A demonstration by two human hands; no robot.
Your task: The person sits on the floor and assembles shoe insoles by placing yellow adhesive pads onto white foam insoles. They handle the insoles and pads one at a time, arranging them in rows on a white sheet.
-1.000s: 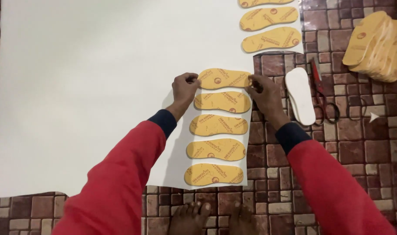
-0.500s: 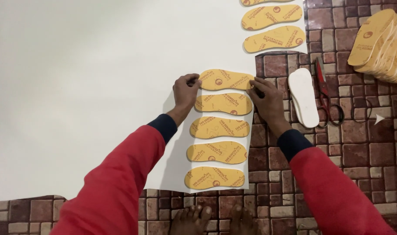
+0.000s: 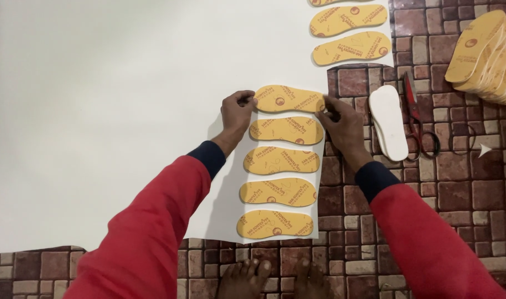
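Observation:
A column of several yellow insoles lies on a narrow white strip (image 3: 225, 216) cut from a large white sheet (image 3: 109, 111). My left hand (image 3: 236, 115) pinches the left end of the top insole (image 3: 289, 98). My right hand (image 3: 341, 126) presses the right end of the same insole at the strip's edge. Below it lie more insoles, the nearest (image 3: 286, 130) touching both hands' sides. Both arms wear red sleeves with dark cuffs.
Two more yellow insoles (image 3: 350, 33) lie on the sheet at top. White soles (image 3: 389, 122) and red-handled scissors (image 3: 416, 119) rest on the brick-pattern floor (image 3: 463, 210) to the right. A stack of yellow insoles (image 3: 486, 55) sits top right. Bare toes (image 3: 247, 277) show below.
Both hands stay on the ends of the top insole; the view has shifted very slightly, otherwise nothing visibly moved.

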